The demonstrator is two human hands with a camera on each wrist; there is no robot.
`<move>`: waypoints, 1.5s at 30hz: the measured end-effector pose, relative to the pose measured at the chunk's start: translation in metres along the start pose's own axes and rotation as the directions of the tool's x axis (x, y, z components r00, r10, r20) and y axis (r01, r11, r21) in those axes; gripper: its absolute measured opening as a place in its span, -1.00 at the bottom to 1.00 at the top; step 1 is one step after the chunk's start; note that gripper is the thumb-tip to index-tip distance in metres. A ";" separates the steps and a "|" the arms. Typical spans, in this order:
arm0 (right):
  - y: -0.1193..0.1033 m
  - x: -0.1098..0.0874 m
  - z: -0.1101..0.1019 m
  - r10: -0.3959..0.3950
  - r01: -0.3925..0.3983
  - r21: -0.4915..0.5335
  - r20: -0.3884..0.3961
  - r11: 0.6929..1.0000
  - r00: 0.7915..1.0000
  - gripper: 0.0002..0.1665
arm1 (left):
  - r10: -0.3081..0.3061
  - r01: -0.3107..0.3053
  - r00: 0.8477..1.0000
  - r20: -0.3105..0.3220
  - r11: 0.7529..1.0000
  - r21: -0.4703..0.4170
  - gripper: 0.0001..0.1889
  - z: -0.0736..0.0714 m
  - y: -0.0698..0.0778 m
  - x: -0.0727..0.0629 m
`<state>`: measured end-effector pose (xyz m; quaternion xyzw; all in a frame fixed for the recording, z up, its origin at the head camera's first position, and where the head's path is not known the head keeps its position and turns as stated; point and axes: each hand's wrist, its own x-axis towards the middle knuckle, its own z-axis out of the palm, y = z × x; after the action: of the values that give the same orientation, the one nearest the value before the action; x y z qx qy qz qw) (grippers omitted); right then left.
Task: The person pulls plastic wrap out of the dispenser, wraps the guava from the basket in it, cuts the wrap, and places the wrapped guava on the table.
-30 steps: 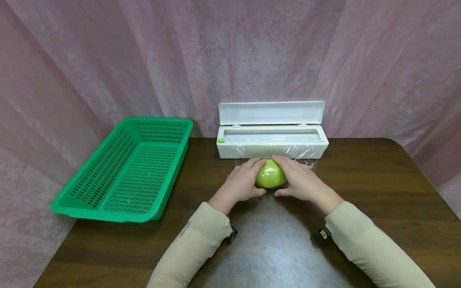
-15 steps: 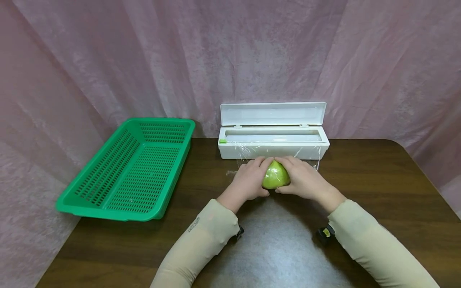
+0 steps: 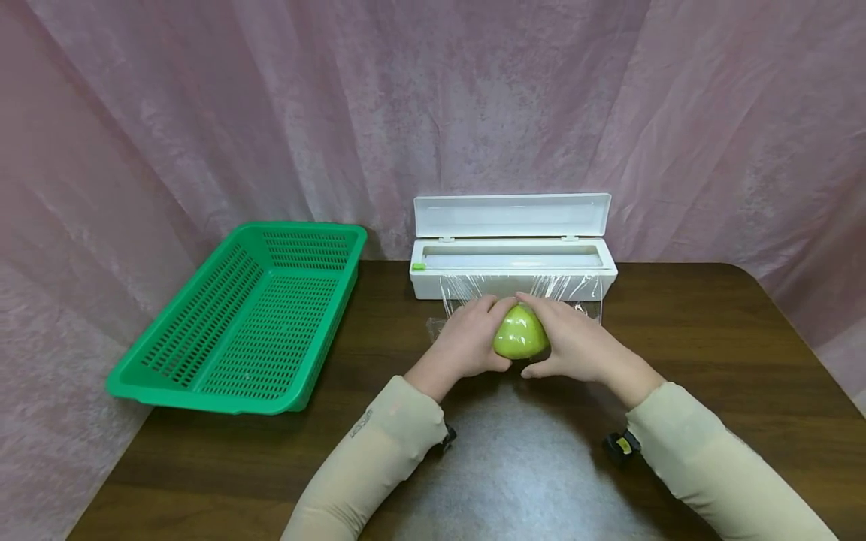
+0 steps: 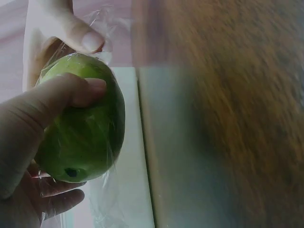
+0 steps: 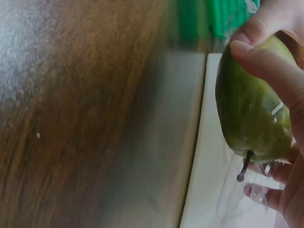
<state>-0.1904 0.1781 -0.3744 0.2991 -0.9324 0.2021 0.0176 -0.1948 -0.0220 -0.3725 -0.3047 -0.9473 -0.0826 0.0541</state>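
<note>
A green pear (image 3: 520, 333) wrapped in shiny plastic wrap (image 3: 587, 293) is held between both hands, just in front of a white wrap dispenser (image 3: 514, 285). Film runs from the dispenser's front towards the pear. My left hand (image 3: 471, 336) grips the pear's left side, its thumb (image 4: 78, 90) lying across the fruit in the left wrist view. On the other side my right hand (image 3: 575, 338) curls round it. The right wrist view shows the right thumb (image 5: 266, 64) over the pear, the dark stem (image 5: 244, 166) and loose film near the fingers.
The dispenser's hinged lid (image 3: 512, 216) stands up, and a roll (image 3: 512, 261) shows inside. To the left on the brown table (image 3: 704, 353) is a green slotted basket (image 3: 331, 330). A pink curtain (image 3: 433, 98) hangs behind.
Both hands and the pear have shifted slightly right. The film by the dispenser looks more stretched, and the right thumb has moved a little away from the left one since half a second ago.
</note>
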 end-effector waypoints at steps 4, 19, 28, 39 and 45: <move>-0.004 0.000 0.000 -0.032 0.029 -0.063 -0.044 0.998 0.999 0.26 | 0.009 -0.010 1.000 -0.020 1.000 -0.023 -0.04 -0.005 0.001 -0.003; -0.004 -0.006 0.002 -0.035 0.042 0.065 -0.099 0.997 0.994 0.25 | 0.058 -0.067 0.996 -0.061 0.984 -0.164 -0.03 -0.013 0.004 -0.002; 0.001 -0.011 0.009 -0.023 0.029 0.036 -0.145 0.999 0.989 0.01 | 0.064 -0.068 0.997 -0.033 0.985 -0.156 -0.25 -0.010 0.008 0.000; 0.002 -0.015 0.020 -0.004 0.007 0.016 -0.176 1.000 0.984 0.03 | 0.013 -0.009 1.000 0.026 0.989 -0.148 -0.09 0.000 0.006 -0.006; 0.002 -0.018 0.022 0.010 -0.008 0.014 -0.166 1.000 0.986 0.04 | 0.028 -0.026 1.000 0.008 0.976 -0.216 -0.14 0.003 0.003 -0.010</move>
<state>-0.1741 0.1809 -0.3978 0.2772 -0.9276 0.2328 0.0922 -0.1852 -0.0243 -0.3762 -0.3222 -0.9287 -0.1827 0.0165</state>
